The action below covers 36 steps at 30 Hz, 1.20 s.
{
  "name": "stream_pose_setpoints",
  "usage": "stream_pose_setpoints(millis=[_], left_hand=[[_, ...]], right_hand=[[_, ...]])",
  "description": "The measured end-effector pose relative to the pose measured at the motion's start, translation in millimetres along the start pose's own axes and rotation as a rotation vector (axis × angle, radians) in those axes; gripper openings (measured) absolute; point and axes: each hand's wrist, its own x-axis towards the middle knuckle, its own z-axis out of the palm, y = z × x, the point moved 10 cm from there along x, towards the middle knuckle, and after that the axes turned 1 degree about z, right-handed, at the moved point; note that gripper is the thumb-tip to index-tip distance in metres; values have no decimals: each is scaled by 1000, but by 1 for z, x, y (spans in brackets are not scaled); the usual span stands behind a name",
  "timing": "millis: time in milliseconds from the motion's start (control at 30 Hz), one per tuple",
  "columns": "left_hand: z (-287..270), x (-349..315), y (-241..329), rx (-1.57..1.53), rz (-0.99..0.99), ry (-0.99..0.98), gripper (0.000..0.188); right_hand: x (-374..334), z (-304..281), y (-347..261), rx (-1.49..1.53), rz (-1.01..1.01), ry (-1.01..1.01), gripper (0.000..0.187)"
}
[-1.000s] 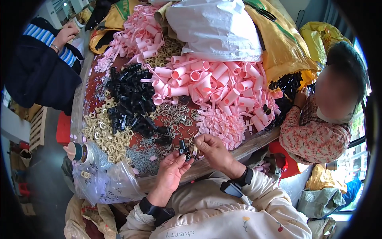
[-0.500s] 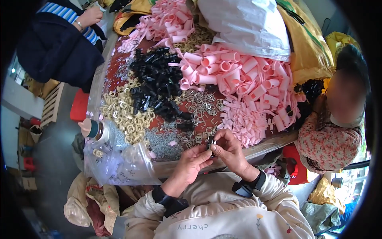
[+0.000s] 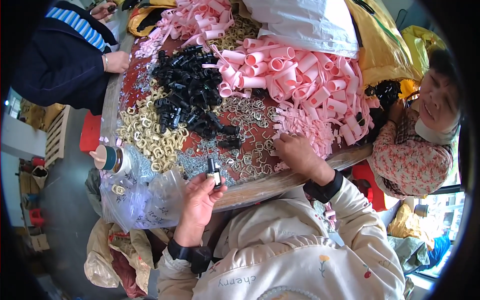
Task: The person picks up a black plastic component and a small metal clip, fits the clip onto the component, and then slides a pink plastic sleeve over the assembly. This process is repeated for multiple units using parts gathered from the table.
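Observation:
My left hand (image 3: 199,200) is over the table's near edge, its thumb and fingers closed on a black plastic fitting (image 3: 212,165). The fitting is upright, with a cream-coloured clip round its lower part. At the near border of a heap of small pink plastic pieces (image 3: 307,127) is my right hand (image 3: 300,156). Its fingers are curled down and closed, and their tips are partly hidden, so anything held there cannot be made out. Just left of it lie scattered metal wire rings (image 3: 255,145). A pile of black fittings (image 3: 187,95) and one of cream clips (image 3: 152,132) lie farther left.
Pink tubes with straps (image 3: 295,75) heap beyond, beside a white sack (image 3: 305,25). Small silvery parts (image 3: 197,162), a plastic bag (image 3: 167,197) and a lidded bottle (image 3: 111,159) lie near left. One co-worker (image 3: 412,145) sits right; another (image 3: 65,65) stands left, a hand on the table edge.
My hands have parted. The left moved left, keeping the black fitting; the right moved right and away to the small pink pieces. The left co-worker's hand came down to the table edge.

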Motion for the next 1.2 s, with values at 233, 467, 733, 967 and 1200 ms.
stream_pose_setpoints(millis=[233, 467, 733, 967, 1200], left_hand=[[17, 10, -23, -16, -109, -61, 20], [31, 17, -38, 11, -161, -88, 21], [37, 13, -42, 46, -168, -76, 20], [33, 13, -44, 20, -164, -17, 15], [36, 22, -30, 180, -53, -22, 18]], right_hand=[[-9, -11, 19, 211, 60, 80, 14], [-14, -15, -2, 59, 22, 102, 12], [-5, -1, -11, -112, -78, 124, 10], [-12, -9, -51, -2, -356, 207, 13], [-9, -7, -61, 48, -336, 28, 16]])
